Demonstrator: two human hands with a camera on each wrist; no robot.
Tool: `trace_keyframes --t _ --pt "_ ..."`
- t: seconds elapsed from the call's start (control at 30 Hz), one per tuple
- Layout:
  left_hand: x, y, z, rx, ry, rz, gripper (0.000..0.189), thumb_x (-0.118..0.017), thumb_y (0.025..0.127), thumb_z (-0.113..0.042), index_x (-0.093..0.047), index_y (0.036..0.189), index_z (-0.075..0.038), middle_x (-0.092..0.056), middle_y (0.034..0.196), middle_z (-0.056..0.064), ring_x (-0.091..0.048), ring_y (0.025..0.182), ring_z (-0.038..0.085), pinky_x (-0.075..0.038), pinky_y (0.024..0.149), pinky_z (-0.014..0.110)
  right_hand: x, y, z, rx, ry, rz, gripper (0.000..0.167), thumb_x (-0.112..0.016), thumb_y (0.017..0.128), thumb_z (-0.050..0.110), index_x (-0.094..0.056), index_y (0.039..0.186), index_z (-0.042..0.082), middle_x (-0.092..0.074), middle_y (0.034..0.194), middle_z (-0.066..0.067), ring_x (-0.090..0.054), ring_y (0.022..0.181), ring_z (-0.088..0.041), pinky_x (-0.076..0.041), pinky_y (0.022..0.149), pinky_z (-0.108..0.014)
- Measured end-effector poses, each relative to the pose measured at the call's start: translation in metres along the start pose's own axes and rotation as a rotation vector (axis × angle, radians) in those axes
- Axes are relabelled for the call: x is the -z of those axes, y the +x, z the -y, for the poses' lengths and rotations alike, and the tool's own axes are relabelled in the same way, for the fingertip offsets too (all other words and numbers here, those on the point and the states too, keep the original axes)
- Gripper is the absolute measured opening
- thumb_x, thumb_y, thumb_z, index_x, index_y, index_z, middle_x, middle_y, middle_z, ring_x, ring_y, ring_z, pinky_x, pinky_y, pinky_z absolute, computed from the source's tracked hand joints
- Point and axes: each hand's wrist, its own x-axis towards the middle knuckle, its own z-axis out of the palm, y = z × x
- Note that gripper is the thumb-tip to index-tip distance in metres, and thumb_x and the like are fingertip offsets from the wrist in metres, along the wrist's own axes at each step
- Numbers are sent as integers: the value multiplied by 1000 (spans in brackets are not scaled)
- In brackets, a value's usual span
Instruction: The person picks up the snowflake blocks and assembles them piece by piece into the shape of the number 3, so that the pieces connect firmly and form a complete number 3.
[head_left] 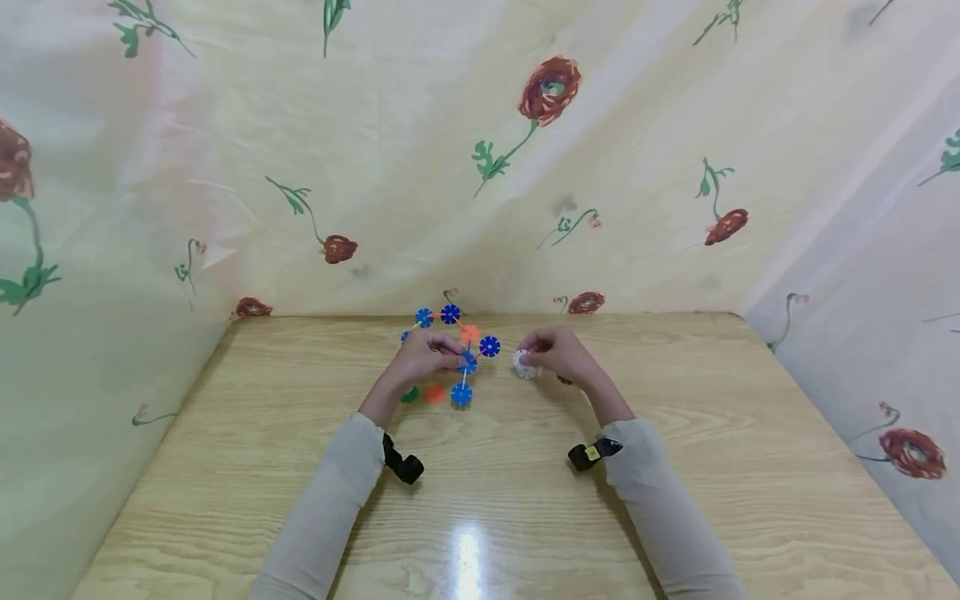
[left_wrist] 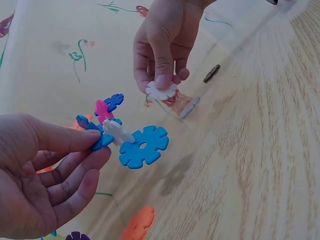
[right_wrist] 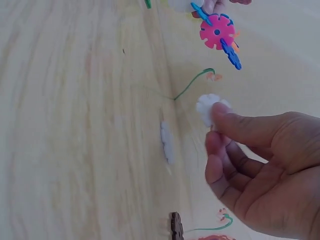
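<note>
My left hand (head_left: 423,364) pinches a blue notched disc in a chain of interlocking snowflake discs. A light-blue disc (left_wrist: 144,147) sticks out from the chain on a white connecting disc (left_wrist: 118,132). A pink disc (right_wrist: 217,32) and a dark-blue disc (head_left: 490,347) also belong to the chain. To the right, my right hand (head_left: 561,353) holds a white snowflake disc (right_wrist: 207,109) between thumb and fingers, apart from the chain. Below that hand, another white disc (left_wrist: 189,107) lies on the table. The chain's far part curves behind my left hand, partly hidden.
A brown disc (right_wrist: 176,227) lies on the table by my right hand. An orange disc (head_left: 435,394) and a green disc (head_left: 409,395) are below my left hand; I cannot tell whether they join the chain. Flowered cloth (head_left: 420,167) hangs behind the wooden table (head_left: 510,500).
</note>
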Motion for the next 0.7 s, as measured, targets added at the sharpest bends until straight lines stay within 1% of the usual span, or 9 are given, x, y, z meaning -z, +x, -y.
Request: trace_keyframes --t 0.17,0.3,0.4,0.5,0.53,0.7 --pt "0 -1 0 -9 14 -8 16 -76 90 -4 -76 105 2 -74 100 14 -67 77 15 -63 84 45 -5 2 2 38 45 -61 16 -72 95 10 -72 107 0 -68 94 -12 -59 80 -16 -55 69 -33" --pt "-1 -1 1 -11 6 -5 15 -75 90 -3 -76 105 2 -74 102 20 -71 81 24 -63 85 47 -9 3 4 79 95 -116 16 -72 96 13 -72 106 0 -71 99 -13 -62 83 -15 -57 74 -39" --pt "-2 -2 1 -17 -3 2 16 -74 91 -2 -76 106 3 -73 104 26 -74 87 31 -62 86 48 -11 3 6 120 140 -147 13 -70 96 10 -72 103 0 -72 100 -15 -63 85 -17 -59 80 -45" --pt "-2 -2 1 -29 3 7 16 -73 91 -1 -76 106 3 -73 106 28 -74 89 34 -62 85 49 -13 2 9 150 167 -173 9 -70 96 7 -72 101 -1 -72 98 -15 -65 85 -20 -59 82 -51" --pt "-2 -2 1 -33 6 6 16 -74 91 -1 -76 106 4 -73 106 28 -73 89 35 -62 84 49 -13 2 9 160 169 -178 9 -71 95 6 -72 100 -1 -72 97 -16 -65 85 -21 -59 82 -51" --pt "-3 -2 -1 -33 17 10 16 -73 91 -2 -76 106 4 -73 106 29 -72 91 37 -61 86 50 -13 1 13 187 169 -200 8 -71 94 3 -73 99 -4 -72 96 -21 -65 82 -20 -59 75 -41"
